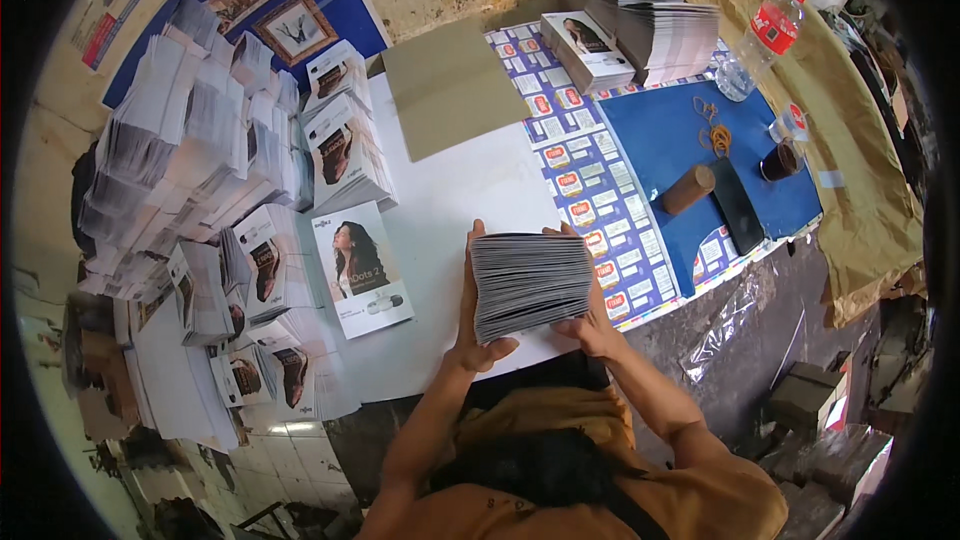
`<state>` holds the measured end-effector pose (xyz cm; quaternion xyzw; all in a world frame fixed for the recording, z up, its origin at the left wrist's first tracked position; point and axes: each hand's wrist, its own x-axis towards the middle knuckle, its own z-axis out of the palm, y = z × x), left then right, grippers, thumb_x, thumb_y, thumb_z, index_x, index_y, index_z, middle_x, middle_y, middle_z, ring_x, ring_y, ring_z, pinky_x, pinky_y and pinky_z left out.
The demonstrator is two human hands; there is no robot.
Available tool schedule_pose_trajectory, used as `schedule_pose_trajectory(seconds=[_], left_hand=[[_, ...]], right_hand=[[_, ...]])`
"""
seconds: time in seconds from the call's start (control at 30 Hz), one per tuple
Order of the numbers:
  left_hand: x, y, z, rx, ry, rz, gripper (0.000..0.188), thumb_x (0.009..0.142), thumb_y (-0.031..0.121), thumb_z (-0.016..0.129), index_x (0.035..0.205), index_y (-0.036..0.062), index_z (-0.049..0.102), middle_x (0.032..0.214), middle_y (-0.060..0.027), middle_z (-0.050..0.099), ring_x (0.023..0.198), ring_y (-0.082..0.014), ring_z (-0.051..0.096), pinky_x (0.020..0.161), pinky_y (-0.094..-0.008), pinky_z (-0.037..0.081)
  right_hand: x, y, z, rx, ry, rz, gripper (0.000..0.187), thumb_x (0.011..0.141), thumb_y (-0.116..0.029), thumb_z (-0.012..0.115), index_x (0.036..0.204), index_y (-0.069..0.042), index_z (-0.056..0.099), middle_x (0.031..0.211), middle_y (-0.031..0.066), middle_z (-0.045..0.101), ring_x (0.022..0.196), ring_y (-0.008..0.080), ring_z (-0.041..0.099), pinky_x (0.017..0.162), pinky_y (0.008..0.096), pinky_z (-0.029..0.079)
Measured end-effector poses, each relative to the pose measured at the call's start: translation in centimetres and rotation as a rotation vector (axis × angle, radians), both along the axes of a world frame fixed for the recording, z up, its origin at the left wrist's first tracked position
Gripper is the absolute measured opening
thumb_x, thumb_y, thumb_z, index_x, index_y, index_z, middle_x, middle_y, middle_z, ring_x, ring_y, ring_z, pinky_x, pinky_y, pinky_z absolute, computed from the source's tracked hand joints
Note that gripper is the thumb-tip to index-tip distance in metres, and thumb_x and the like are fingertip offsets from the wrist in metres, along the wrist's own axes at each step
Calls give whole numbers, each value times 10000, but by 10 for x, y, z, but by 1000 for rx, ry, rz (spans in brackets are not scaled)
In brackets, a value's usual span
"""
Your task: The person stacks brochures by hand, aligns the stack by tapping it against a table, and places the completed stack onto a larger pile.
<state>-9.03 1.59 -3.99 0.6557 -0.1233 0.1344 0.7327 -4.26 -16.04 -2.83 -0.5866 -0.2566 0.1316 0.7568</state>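
Observation:
A thick stack of flat printed sheets [532, 285], its layered grey edges facing up, is held in front of me over the white table. My left hand [474, 325] grips its left side, thumb at the near corner. My right hand [594, 323] is wrapped round the right side, thumb also at the near edge; fingertips of both hands show past the far corners. Left of the stack lies a white leaflet pile [362, 270] with a picture of a person and earbuds on top. What is printed on the held sheets is hidden.
Tall leaflet bundles [160, 155] crowd the left side. A grey-brown board [455, 88] lies at the back, beside more stacks [668, 35]. On the blue sheet at right are a bottle [765, 45], rubber bands [720, 138], a brown cylinder [688, 189], a phone [737, 208] and a dark drink [781, 161].

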Motion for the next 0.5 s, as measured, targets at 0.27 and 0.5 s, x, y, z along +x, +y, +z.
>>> schedule_pose_trajectory(seconds=[0.27,0.5], left_hand=[[8,-2,4,59,-25,149,1225,680,770,700,1459,-55,237,1118,-80,378,1004,-171,416,900,-331,377],[-9,-6,-30,-196,273,40,1291,688,681,751,1541,-18,81,1441,-171,323,1331,-271,372,1101,-411,320]], right_hand=[[-7,6,-10,-90,-113,-117,647,872,-472,555,1236,40,405,1131,127,422,1096,230,443,965,367,374],[-14,2,-56,-183,69,-131,694,807,-323,597,1343,59,374,1264,176,402,1213,312,408,1059,405,314]])
